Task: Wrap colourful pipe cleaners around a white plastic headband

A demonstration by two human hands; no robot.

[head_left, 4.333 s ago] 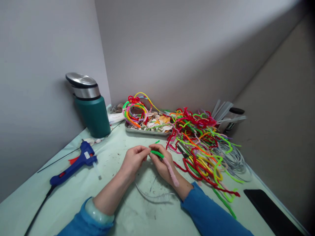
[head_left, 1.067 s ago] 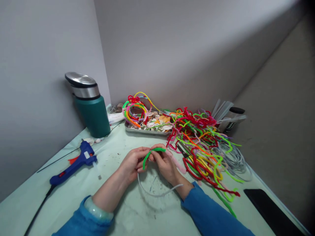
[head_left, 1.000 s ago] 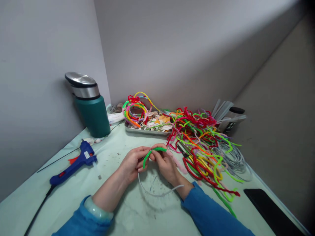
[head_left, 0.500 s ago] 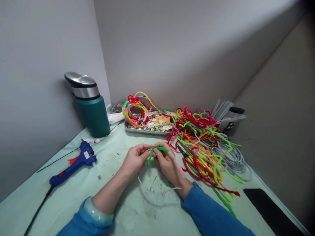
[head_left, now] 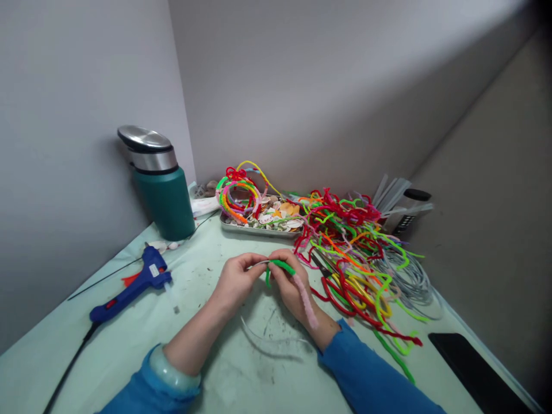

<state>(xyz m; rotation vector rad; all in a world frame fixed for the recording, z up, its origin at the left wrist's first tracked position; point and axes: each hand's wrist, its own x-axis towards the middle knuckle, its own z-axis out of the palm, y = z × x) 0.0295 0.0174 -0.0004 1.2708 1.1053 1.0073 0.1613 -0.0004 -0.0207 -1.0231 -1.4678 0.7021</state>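
My left hand (head_left: 236,280) pinches a thin pale wire (head_left: 261,263) between thumb and fingertips. Opposite it, fingertips nearly touching, my right hand (head_left: 290,287) is closed on a green pipe cleaner (head_left: 282,265) wrapped along that wire. A short green tail hangs below the fingertips. A pink fuzzy stretch (head_left: 305,302) continues from the green and lies over the back of my right hand toward the wrist. Under the hands, a pale curved length of wire (head_left: 276,338) loops just above the table; whether it joins the held piece is hidden.
A blue glue gun (head_left: 133,287) lies left, its cord running to the front edge. Behind it stands a green bottle (head_left: 166,201). A metal tray (head_left: 259,231) holds shells and a colourful ring. Right are tangled pipe cleaners (head_left: 345,230), scissors (head_left: 319,263), coiled wire (head_left: 414,282) and a black phone-like slab (head_left: 470,365).
The green tail has swung round and now looks shorter, wound closer to the wire. The pink part has shifted and hangs more visibly over my right hand. The pale wire loop has moved slightly.
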